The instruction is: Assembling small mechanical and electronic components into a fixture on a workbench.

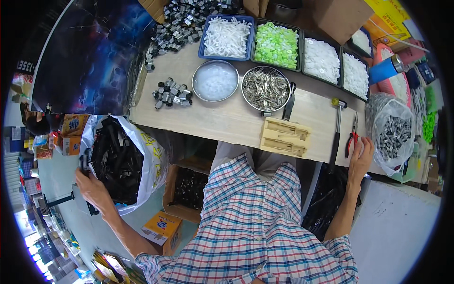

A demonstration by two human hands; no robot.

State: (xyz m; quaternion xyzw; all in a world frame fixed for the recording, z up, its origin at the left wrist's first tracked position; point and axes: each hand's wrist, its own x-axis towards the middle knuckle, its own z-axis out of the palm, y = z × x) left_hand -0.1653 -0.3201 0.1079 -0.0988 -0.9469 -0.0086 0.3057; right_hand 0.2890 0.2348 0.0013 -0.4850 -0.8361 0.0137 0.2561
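Head view: left hand [93, 187] grasps a black part [85, 163] at the white sack's [153, 161] rim; right hand [361, 158], fingers loose and holding nothing, rests on the table edge [236, 135] beside red-handled pliers [351, 137].

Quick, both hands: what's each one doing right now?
Left hand: closed on a black part at the white sack.
Right hand: open, fingers spread, resting on the table edge beside the red-handled pliers.

Pretty bright, even daylight all over, soft shadows under the table [236, 120]. Heavy fisheye bend with black corners, slight glare bottom left, edges go a bit mushy.
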